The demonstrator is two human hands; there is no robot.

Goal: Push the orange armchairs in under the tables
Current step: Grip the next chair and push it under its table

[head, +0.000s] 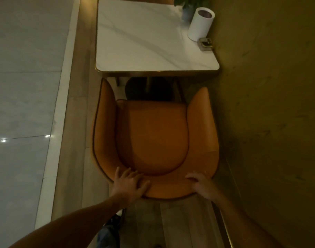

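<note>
An orange armchair (153, 133) stands right below me, its curved back nearest and its two arm tips pointing at a white marble table (144, 38) with a gold rim. The arm tips reach just under the table's near edge; the seat lies outside it. My left hand (130, 182) rests flat on the left part of the chair's back rim, fingers spread. My right hand (200, 184) lies over the right part of the rim, fingers curled on it.
A white cylinder (200, 24), a small glass ashtray (205, 44) and a potted plant (188, 4) stand at the table's far right corner. A wall (269, 104) runs close along the right. A step edge and pale tiled floor (24, 104) lie left.
</note>
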